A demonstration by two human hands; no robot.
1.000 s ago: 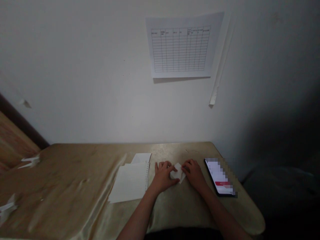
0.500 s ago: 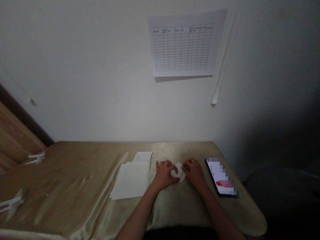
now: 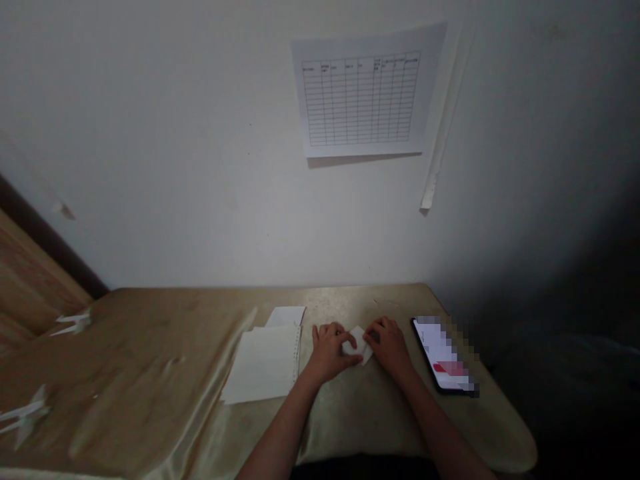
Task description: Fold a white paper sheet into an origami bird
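A small folded piece of white paper (image 3: 358,339) lies on the cloth-covered table between my two hands. My left hand (image 3: 330,350) is at its left side, thumb and index finger curved around it with their tips on the paper. From the right, the bent fingers of my right hand (image 3: 389,343) pinch the paper's right edge. Part of the paper is hidden under the fingers. Left of my left hand lies a white notepad (image 3: 265,363) with a perforated right edge, and another white sheet (image 3: 286,316) sticks out behind it.
A phone (image 3: 443,353) with its screen lit lies right of my right hand. Folded white paper shapes (image 3: 74,322) rest at the table's left. The tablecloth (image 3: 200,427) has wrinkles. A printed table sheet (image 3: 365,100) hangs on the wall behind.
The view has shifted slightly. My left thumb has slid a little to the right along the paper's lower edge; my right hand stays almost where it was.
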